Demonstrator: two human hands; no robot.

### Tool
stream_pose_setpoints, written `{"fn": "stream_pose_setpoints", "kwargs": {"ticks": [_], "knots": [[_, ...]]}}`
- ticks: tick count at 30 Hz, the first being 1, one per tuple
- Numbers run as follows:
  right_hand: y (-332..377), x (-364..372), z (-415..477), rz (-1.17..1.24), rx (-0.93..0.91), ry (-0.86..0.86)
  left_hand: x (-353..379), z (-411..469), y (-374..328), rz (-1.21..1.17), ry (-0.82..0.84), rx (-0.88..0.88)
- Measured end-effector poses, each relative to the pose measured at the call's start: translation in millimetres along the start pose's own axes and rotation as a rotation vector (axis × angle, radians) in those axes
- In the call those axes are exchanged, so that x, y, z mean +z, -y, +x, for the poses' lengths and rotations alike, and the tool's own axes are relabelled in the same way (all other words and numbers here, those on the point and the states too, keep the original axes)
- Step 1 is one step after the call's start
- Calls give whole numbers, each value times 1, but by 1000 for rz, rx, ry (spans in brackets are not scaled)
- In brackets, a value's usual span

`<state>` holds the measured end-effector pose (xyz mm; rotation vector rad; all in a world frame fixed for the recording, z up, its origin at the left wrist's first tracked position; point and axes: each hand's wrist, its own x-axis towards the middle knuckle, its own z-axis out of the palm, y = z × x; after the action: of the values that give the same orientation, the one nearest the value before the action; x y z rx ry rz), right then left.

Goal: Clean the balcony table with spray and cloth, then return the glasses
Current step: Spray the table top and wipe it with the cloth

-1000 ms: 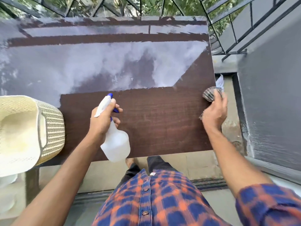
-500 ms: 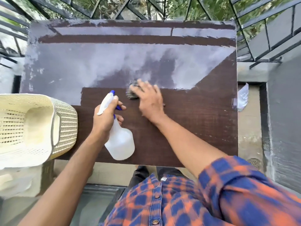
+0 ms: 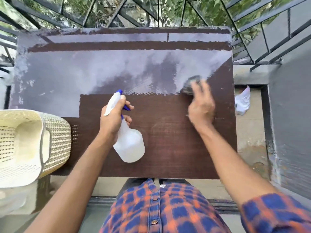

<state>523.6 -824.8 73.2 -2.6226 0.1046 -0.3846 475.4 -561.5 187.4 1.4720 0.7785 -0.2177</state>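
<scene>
Fingers (image 3: 202, 91) splayed over cloth (image 3: 190, 85), R hand (image 3: 201, 108)

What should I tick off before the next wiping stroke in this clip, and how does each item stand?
1. Cloth is flat on the table under the right hand: ok.
2. Spray bottle is securely gripped by the left hand: ok.
3. Tabletop is free of glasses in the wiping zone: ok, none show on it.
4. Pale haze on the table's far half is wiped off: not ok, it covers most of that half.
5. Basket at the table's left edge is out of the cloth's path: ok for now.
6. Location of the glasses for returning: cannot tell.
</scene>
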Motion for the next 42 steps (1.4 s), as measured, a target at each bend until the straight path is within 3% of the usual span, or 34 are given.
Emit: {"fn": "stream_pose_setpoints", "kwargs": {"ticks": [4,7,10,12,17,21,23,25,30,32,35,38,42], "knots": [[122,65,-24,212,-511,301,-4,2,-12,-16,-22,66],[169,99,-21,137,-679,401,-8,7,-23,-33,1,153],[166,115,18,63,-613,384,-16,25,-28,-19,-23,99],[132,117,59,-6,-460,322,-18,40,-30,14,5,62],[-14,48,138,-82,207,58,-5,72,-39,34,82,32],[-87,-6,124,-143,496,-104,13,91,-50,43,137,42],[-81,-2,110,-168,446,-154,20,99,-56,47,156,47],[-49,15,106,-162,217,-170,27,107,-62,48,174,54],[99,105,101,117,-503,197,40,120,-79,61,195,131],[138,132,107,85,-646,293,42,125,-88,59,173,183],[158,146,145,52,-603,338,43,140,-98,35,158,208],[132,151,199,-31,-405,383,45,154,-100,48,169,166],[41,123,264,-33,-6,155,55,164,-105,49,194,97]]}}
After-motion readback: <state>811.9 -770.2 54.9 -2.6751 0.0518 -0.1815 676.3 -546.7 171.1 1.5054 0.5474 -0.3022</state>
